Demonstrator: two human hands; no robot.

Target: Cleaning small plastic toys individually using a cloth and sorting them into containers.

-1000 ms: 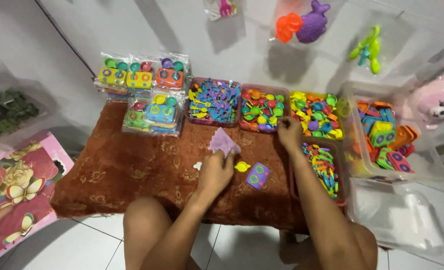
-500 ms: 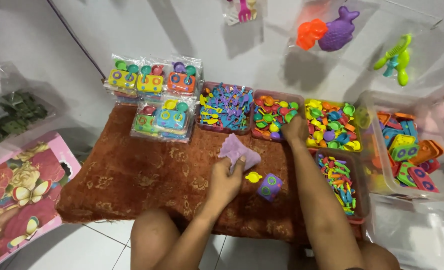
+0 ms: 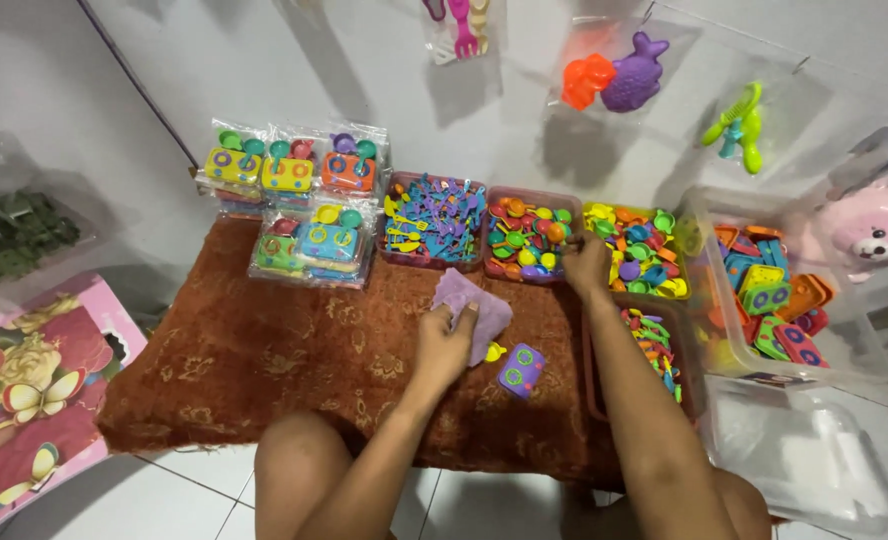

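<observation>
Lilac plastic bag (image 3: 472,312), crumpled, pinched in grip of left hand (image 3: 444,345) over rust-brown patterned cloth (image 3: 264,350) on low table. Small yellow toy pan (image 3: 494,351) and purple toy stove (image 3: 520,369) just right of that hand, nearer to it than to the right. Right hand (image 3: 586,265) at near rim of red tray of round toy pans (image 3: 526,235), fingers curled; contents of grip cannot be told. Clear packed toy sets (image 3: 309,245) stacked far left. Long axis of bag running toward trays.
</observation>
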